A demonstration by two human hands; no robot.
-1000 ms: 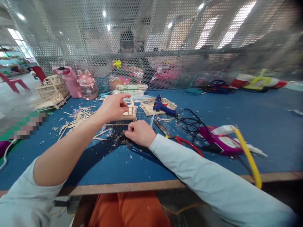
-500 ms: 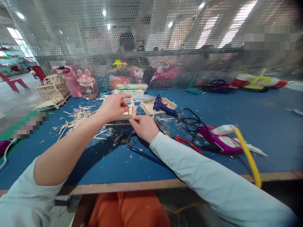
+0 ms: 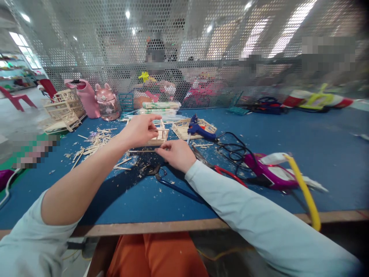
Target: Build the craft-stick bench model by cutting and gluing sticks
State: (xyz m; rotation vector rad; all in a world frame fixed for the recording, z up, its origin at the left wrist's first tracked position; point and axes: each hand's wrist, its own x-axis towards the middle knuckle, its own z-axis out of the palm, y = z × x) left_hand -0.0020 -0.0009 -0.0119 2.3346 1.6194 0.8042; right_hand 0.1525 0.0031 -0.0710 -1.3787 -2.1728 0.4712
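Note:
My left hand (image 3: 141, 130) is curled over a small model of thin wooden sticks (image 3: 163, 135), its thumb and fingers closed at the railing and the index finger reaching past it. Part of the model is hidden behind this hand. In front of it, my right hand (image 3: 178, 154) pinches with thumb and index finger at the right end of a thin wooden stick (image 3: 141, 151). Blue-handled pliers (image 3: 175, 187) lie just below the right hand. Red-handled pliers (image 3: 227, 173) rest to its right.
Behind the right hand, a blue glue gun (image 3: 203, 132) leans on another stick tray (image 3: 180, 130). Loose sticks (image 3: 99, 142) and chips litter the left. A purple tool (image 3: 268, 173) with a yellow strip (image 3: 305, 192) lies right. Pink bottles (image 3: 107, 104) and a bigger stick model (image 3: 63, 109) stand back left.
My right fingertips have shifted slightly down and left, from the model's front edge to the stick's end. My left hand stays on the model. The view has shifted a little.

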